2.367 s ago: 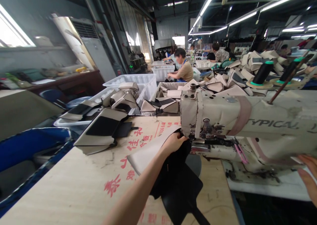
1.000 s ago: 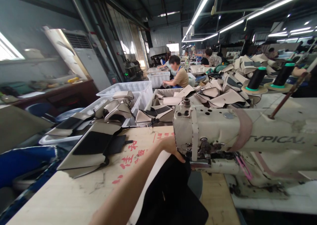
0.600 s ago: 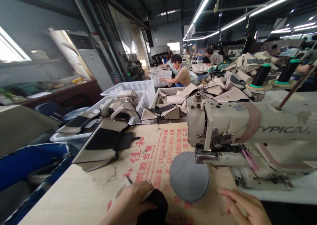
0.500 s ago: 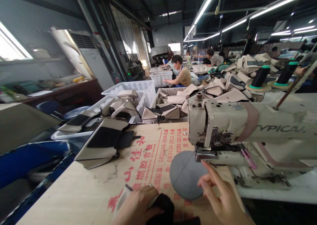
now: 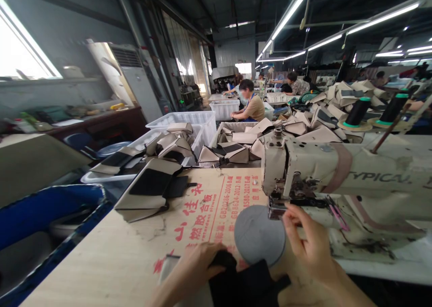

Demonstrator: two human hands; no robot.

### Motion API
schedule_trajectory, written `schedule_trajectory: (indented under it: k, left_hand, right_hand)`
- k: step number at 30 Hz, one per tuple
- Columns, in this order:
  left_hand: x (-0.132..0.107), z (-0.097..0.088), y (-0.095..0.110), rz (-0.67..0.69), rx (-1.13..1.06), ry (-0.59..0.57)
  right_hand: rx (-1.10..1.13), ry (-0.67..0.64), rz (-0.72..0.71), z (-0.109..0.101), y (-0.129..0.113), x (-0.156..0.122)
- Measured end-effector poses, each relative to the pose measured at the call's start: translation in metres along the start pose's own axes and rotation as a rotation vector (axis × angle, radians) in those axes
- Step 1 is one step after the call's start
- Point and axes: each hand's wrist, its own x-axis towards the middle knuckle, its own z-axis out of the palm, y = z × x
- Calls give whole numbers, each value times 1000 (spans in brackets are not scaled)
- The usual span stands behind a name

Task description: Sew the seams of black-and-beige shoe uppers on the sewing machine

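My left hand (image 5: pixel 197 264) is closed on a black and beige sewn piece (image 5: pixel 249 282) at the near edge of the wooden table (image 5: pixel 111 262). My right hand (image 5: pixel 308 244) reaches up to the needle area of the beige sewing machine (image 5: pixel 337 176), its fingers pinched at the presser foot. What they hold, if anything, is too small to make out. A grey round disc (image 5: pixel 258 235) lies under the machine head, between my hands.
A folded beige and black piece (image 5: pixel 150 194) lies on the table's far left. White bins (image 5: pixel 202 118) of similar pieces stand behind. Black thread cones (image 5: pixel 357 111) sit past the machine. A blue tub (image 5: pixel 47 205) is at left. A seated person (image 5: pixel 251 104) works farther back.
My left hand pulled the black and beige piece from under the machine head back to the near edge. My right hand came in and rose to the needle area.
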Motion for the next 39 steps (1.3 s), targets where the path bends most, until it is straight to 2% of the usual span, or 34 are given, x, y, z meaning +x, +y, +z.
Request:
schedule_trajectory:
  k: [1,2,5,6,8,10,13,14,16,18,20,23,25,26,27,29,31,33,35,37,39]
  left_hand:
    - [-10,-1,0,-5,-17,-14]
    - [-21,-2,1,-7,-22,-24]
    - [-46,-8,15,30,46,-46]
    - [-50,-12,23,52,81,-47]
    - [-46,-26,42,101,131,-22]
    - [-31,-47,59,147,166,45]
    - [9,-82,79,168,237,193]
    - [25,-91,85,162,261,240]
    - [55,-103,95,161,304,309]
    - [78,-105,105,160,346,325]
    - [87,-100,113,164,379,299]
    - [72,-93,105,224,348,169]
    - [49,-92,82,227,256,149]
    - [35,-93,67,175,203,219]
    - [20,-93,50,90,149,343]
    - [-12,-89,18,-96,33,640]
    - [-45,-77,-2,-247,-79,911]
    - [-75,-55,-7,-387,-174,1132]
    - [-97,-26,-1,-529,-253,1301]
    - [-109,4,8,-637,-341,1393]
    - [-115,25,11,-730,-440,1425]
  right_hand:
    - [-7,-14,-29,-1,-7,-5]
    - [-14,-87,-82,2,-15,-11]
    - [8,-478,-306,18,-35,-25]
    - [20,-566,-346,22,-37,-26]
    - [30,-616,-354,24,-32,-22]
    - [8,-495,-322,19,-20,-9]
    - [-25,-114,-217,16,0,16]
    - [-57,3,-170,19,5,22]
    - [-171,155,-118,30,11,32]
    - [-275,220,-88,45,13,36]
    - [-270,219,-46,55,13,36]
    - [-134,161,-11,50,10,30]
    - [-32,110,42,34,10,19]
    - [20,67,85,23,10,11]
    - [62,17,127,12,11,2]
    - [94,-75,179,-6,11,-22]
    - [98,-114,181,-15,8,-47]
    - [121,-139,175,-14,-1,-68]
    - [163,-180,183,-4,-16,-81]
    - [196,-218,191,9,-35,-85]
    - [233,-256,161,21,-52,-84]
